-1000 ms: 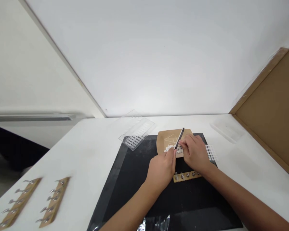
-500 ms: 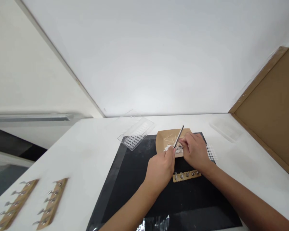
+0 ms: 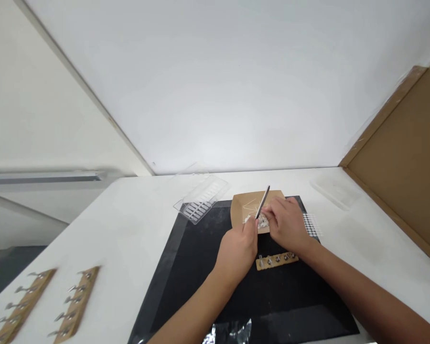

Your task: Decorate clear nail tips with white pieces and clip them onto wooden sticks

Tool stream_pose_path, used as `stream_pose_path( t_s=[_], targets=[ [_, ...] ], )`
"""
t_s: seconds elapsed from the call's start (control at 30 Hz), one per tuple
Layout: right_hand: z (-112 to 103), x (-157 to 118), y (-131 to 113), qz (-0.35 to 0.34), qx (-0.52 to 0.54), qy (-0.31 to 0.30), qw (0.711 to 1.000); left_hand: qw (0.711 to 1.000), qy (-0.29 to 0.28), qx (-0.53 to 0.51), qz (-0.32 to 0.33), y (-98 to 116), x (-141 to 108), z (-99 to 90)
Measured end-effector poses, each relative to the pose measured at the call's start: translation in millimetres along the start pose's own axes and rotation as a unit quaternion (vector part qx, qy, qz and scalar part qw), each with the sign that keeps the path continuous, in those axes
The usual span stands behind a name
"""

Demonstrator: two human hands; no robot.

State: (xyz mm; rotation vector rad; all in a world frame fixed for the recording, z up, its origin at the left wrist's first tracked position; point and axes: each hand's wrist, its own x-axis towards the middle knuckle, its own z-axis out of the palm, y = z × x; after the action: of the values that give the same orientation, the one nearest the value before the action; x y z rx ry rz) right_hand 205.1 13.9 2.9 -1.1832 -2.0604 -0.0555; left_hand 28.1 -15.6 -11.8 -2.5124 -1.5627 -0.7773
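Gripping the slim file over the paper tray in the left hand, pinching with the right hand beside it — on what, too hidden to tell — and getting partway along, judging by clear pieces on only two posts of the strip just nearer than the grip.

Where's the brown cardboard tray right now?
Head view, right of centre: the brown cardboard tray sits at the far edge of the black mat, its right side partly hidden by the right hand.
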Motion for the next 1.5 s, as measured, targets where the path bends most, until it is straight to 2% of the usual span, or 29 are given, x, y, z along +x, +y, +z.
stream_pose_path(
  t_s=[0.07,0.2,0.33,0.47,0.6,0.73,0.83,0.97,1.1,1.23,1.37,1.5],
  targets=[
    [1.3,0.3,0.3,-0.011,0.009,-0.018,1.0,1.0,0.0,0.003,0.0,-0.3,0.2,0.7],
    [2.3,0.9,-1.4,0.016,0.001,0.025,1.0,1.0,0.008,0.0,0.003,0.1,1.0,0.0],
    [2.2,1.0,-3.2,-0.012,0.013,-0.018,1.0,1.0,0.011,0.002,0.002,0.1,1.3,-1.4],
    [1.4,1.8,-2.3,0.019,-0.006,0.027,0.999,1.0,0.003,0.007,-0.003,0.3,1.0,-2.1],
    [0.1,2.2,-3.5,-0.012,0.018,-0.012,1.0,1.0,0.011,0.016,0.005,0.6,1.0,-2.9],
    [-0.6,2.7,-4.3,0.014,0.0,0.039,0.999,1.0,0.02,0.009,0.007,1.7,1.1,-4.7],
    [-1.5,3.1,-4.4,-0.007,0.026,-0.004,1.0,0.999,0.03,0.006,0.014,2.2,1.1,-6.1],
    [-2.4,3.7,-4.2,0.014,0.009,0.036,0.999,0.999,0.029,-0.002,0.022,2.0,1.5,-6.0],
    [-3.6,3.5,-3.7,-0.015,0.029,-0.01,0.999,0.999,0.033,0.004,0.016,1.9,1.0,-5.6],
    [-5.5,3.5,-2.6,0.025,0.013,0.045,0.999,0.999,0.037,-0.006,0.017,3.4,-0.1,-7.3],
    [-7.3,4.3,-4.7,-0.011,0.027,0.002,1.0,0.999,0.04,-0.009,0.024,3.1,-0.1,-8.5],
    [-5.9,4.8,-6.9,0.004,0.022,0.04,0.999,0.999,0.04,-0.016,0.022,1.2,1.2,-8.3]
  ],
)
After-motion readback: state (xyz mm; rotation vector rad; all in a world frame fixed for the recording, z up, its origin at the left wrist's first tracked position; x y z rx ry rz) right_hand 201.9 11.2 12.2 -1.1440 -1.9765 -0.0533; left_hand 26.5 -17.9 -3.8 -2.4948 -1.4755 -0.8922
